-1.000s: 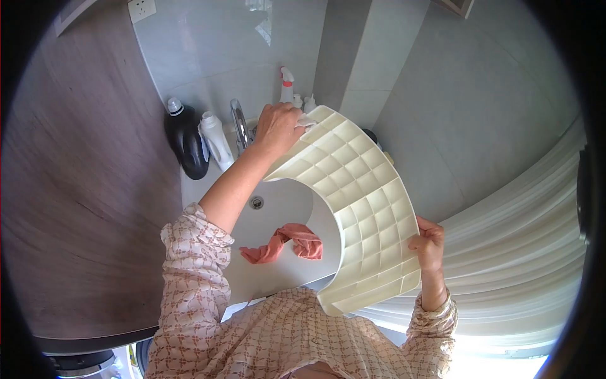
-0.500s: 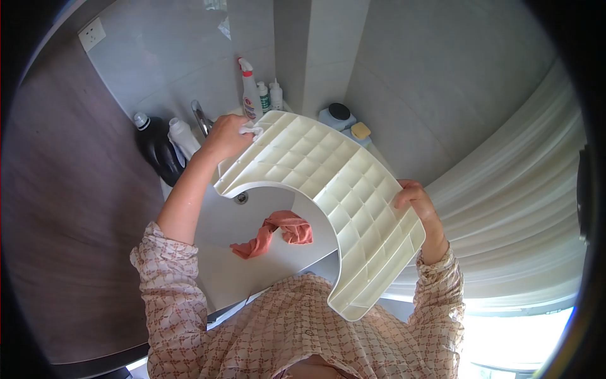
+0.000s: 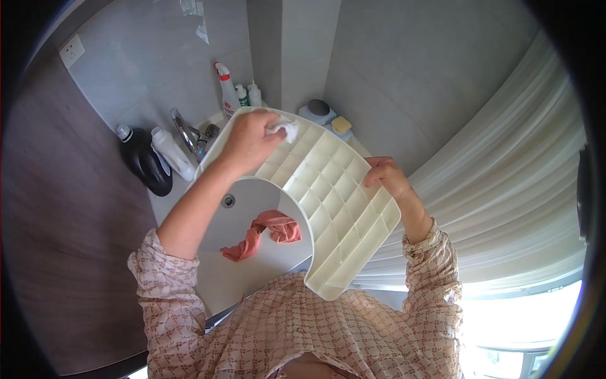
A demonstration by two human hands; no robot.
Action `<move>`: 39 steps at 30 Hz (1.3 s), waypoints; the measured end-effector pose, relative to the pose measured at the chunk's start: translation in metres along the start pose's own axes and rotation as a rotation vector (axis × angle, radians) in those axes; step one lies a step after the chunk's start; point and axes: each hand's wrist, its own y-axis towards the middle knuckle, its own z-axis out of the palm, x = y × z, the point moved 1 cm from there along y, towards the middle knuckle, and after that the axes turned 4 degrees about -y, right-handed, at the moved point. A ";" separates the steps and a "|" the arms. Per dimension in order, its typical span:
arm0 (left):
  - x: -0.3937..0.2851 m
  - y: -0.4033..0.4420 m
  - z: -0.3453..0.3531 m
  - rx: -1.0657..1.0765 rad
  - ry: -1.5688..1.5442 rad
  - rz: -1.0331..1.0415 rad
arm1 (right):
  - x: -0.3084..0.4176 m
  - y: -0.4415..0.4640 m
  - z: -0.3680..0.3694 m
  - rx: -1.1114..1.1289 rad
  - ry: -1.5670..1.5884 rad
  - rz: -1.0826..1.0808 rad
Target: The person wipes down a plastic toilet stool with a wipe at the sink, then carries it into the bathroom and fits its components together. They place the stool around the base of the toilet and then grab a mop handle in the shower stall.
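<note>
One sink [image 3: 216, 237] is being overhung by a ribbed cream panel [image 3: 331, 189]; white wipe [image 3: 290, 130] is being pinched by fingers of left hand [image 3: 249, 140], could be snagged by ribs; outer edge is being gripped by fingers of right hand [image 3: 389, 179], panel could be tipped by uneven pressing.

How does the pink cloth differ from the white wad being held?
The pink cloth lies across the washbasin; the white wad is held in the left hand. The pink cloth is long and twisted, while the white wad shows as a small bunched lump. Both are crumpled.
</note>
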 end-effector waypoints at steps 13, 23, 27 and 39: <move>0.017 -0.051 0.029 -0.174 -1.306 -0.783 | -0.005 -0.045 0.078 -0.301 -1.356 -0.609; 0.066 -0.198 0.069 -0.546 -1.570 -0.798 | -0.120 -0.052 0.051 -0.654 -0.058 -0.267; 0.104 -0.273 0.103 -0.430 -1.606 -0.699 | -0.138 -0.056 0.031 -0.205 0.525 0.725; 0.102 -0.294 0.121 -0.222 -0.946 -1.071 | -0.182 -0.041 -0.013 -0.159 0.732 0.418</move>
